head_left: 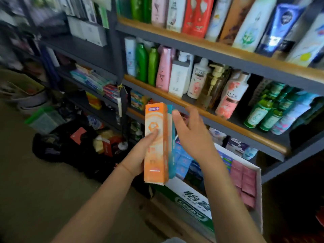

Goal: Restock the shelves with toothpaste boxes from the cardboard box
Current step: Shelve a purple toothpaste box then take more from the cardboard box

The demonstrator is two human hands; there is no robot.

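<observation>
1. Two toothpaste boxes, orange one (156,142) and teal one (171,141), upright, gripped in left hand (140,155).
2. Right hand (191,135) beside them, fingers spread, empty.
3. Over cardboard box (192,195)'s left rim, just before shelf edge (201,111).

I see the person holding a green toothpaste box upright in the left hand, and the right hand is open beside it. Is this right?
Not quite. In the head view, the toothpaste box that the left hand holds upright is orange, not green; only a teal edge shows behind it. The right hand is indeed open beside it.
</observation>
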